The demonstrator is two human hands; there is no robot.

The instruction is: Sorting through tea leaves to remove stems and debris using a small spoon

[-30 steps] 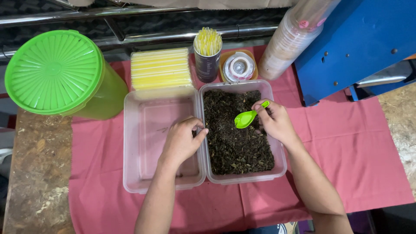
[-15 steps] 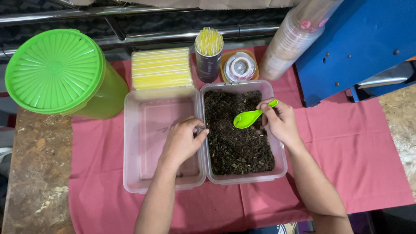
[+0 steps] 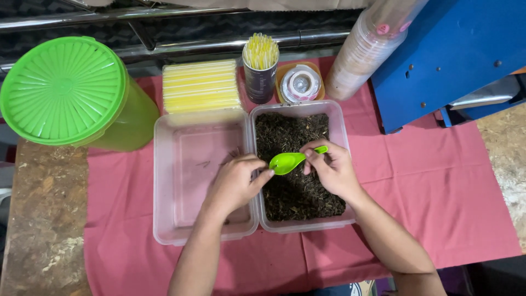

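Observation:
My right hand (image 3: pixel 330 169) grips the handle of a small bright green plastic spoon (image 3: pixel 289 160), whose bowl hovers over the left part of a clear plastic tub (image 3: pixel 339 129) filled with dark dried leaves (image 3: pixel 293 192). My left hand (image 3: pixel 235 183) rests with fingers curled on the shared rims between that tub and a clear tub (image 3: pixel 164 181) to its left that holds only a few leaf bits. The spoon's bowl is just beside my left fingertips.
A big green lidded canister (image 3: pixel 71 93) stands at the back left. Behind the tubs are a flat pack of yellow straws (image 3: pixel 201 86), a dark cup of straws (image 3: pixel 260 68), a tape roll in an orange dish (image 3: pixel 299 82), stacked plastic cups (image 3: pixel 367 49) and a blue machine (image 3: pixel 444 55).
My right hand has carried the green spoon leftward and slightly down, from the tub's upper right toward my left hand. My left hand has barely shifted.

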